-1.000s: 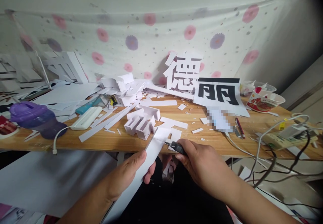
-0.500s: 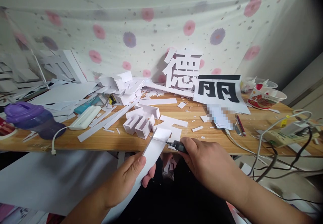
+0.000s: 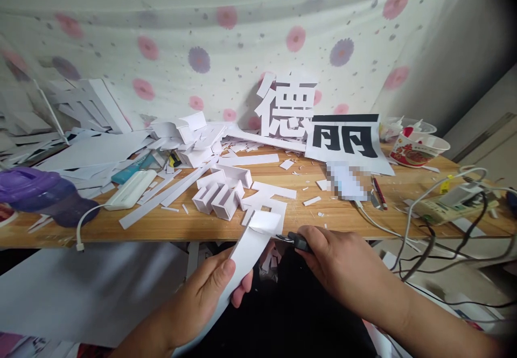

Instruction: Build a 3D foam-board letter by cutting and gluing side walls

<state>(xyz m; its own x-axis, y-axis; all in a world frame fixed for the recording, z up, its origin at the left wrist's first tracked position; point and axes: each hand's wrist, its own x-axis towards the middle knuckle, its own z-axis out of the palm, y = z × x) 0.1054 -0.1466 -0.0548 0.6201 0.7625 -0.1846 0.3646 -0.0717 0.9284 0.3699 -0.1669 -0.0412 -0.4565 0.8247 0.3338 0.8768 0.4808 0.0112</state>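
My left hand [image 3: 216, 280] is closed around a long white foam board strip [image 3: 240, 261], thumb on top and fingers beneath. The strip slants up toward the table edge, its far end bent along a crease. My right hand [image 3: 337, 255] grips a black-handled utility knife [image 3: 298, 240], whose thin blade reaches left to the crease. Just beyond the strip, on the table, lies a flat white cut-out piece [image 3: 272, 203]. Beside it stands a white box-like character part [image 3: 226, 194] with raised walls.
A wooden table [image 3: 161, 220] carries white scraps, a purple bottle [image 3: 48, 194], a power bank [image 3: 131, 190], a printed character sheet [image 3: 347, 142] and a paper bowl [image 3: 418, 151]. A raised white character [image 3: 285, 105] leans at the back. Cables run from a power strip [image 3: 452, 202] at right.
The knife has moved slightly right, away from the strip's left edge, along the crease. The strip's end is bent more visibly. The whole view has shifted a little.
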